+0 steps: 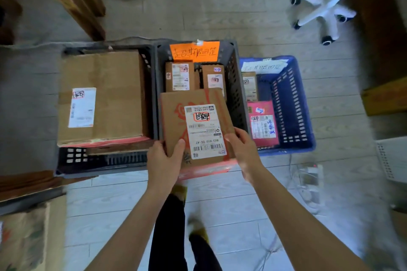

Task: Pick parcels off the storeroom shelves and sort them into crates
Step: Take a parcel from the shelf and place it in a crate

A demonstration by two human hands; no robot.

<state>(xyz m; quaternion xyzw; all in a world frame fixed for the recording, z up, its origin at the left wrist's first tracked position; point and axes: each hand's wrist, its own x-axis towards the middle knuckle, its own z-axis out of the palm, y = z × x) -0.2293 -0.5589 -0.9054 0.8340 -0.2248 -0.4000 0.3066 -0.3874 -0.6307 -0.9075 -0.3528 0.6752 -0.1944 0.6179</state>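
Note:
Both my hands hold a flat brown cardboard parcel [176,114] with red print and a white shipping label, over the near end of the middle grey crate [237,86]. My left hand [164,160] grips its near left corner, thumb on top. My right hand [243,149] grips its near right edge. Two smaller brown parcels [179,77] lie deeper in that crate, under an orange handwritten sign [195,51]. The black crate [88,158] on the left carries a large brown box [110,94]. The blue crate [293,103] on the right holds a pink parcel [263,124] and a small brown one.
A white swivel chair base [323,6] stands at the far right. Wooden furniture legs [74,0] rise at the far left. Cables and a power strip [310,174] lie on the floor right of me. Cardboard boxes [24,237] sit at my near left.

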